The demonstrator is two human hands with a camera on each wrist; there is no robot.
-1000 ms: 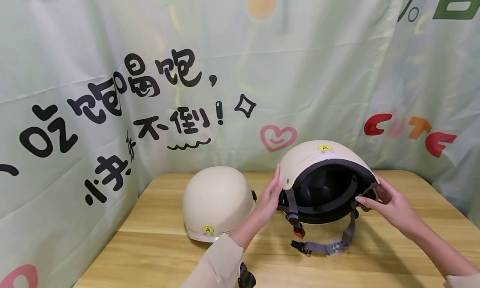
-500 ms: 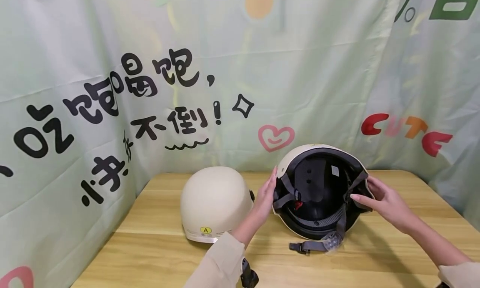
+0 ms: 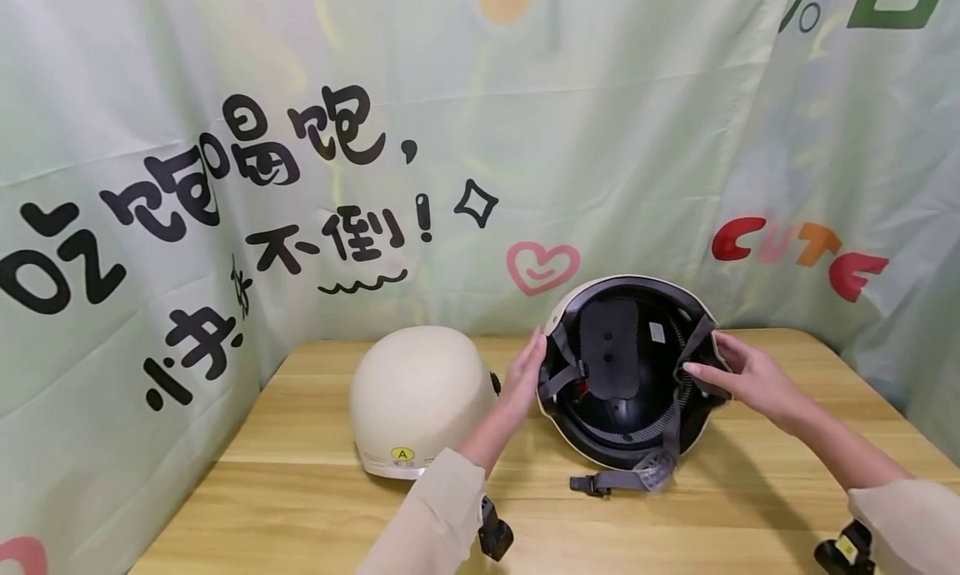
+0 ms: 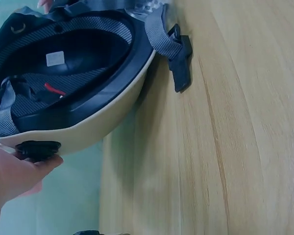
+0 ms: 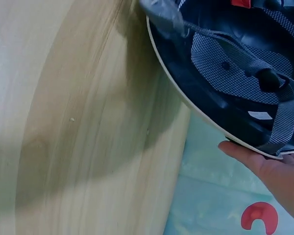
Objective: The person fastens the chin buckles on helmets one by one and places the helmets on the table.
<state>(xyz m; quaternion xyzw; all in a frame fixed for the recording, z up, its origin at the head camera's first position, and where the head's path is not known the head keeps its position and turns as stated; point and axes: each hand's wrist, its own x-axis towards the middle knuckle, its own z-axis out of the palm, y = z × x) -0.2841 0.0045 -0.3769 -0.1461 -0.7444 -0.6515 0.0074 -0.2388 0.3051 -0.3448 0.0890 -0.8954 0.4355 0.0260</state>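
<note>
A cream helmet [image 3: 609, 421] is held between both hands, its black-lined inside turned toward the head camera. My left hand [image 3: 520, 385] grips its left side, with fingers along the outer shell; in the left wrist view that hand [image 4: 17, 171] holds near a black fitting [image 4: 38, 150]. On the opposite side my right hand [image 3: 757, 381] grips the rim, thumb over the edge beside the strap. A grey chin strap [image 3: 672, 425] hangs out toward the table, ending in a black buckle [image 3: 588, 484]. Inside, a white label [image 3: 657, 332] and a red buckle piece [image 4: 54, 89] show.
A second cream helmet [image 3: 420, 400] with a yellow "A" sticker stands on the wooden table [image 3: 300, 492], left of the held one and partly behind the left forearm. A printed fabric curtain [image 3: 637, 142] hangs behind the table. Wrist cameras show below both sleeves.
The held helmet has tipped back from showing its outer top to showing its whole inside. Both hands keep their grip on its sides. The other helmet stays in place while the head view shifts slightly.
</note>
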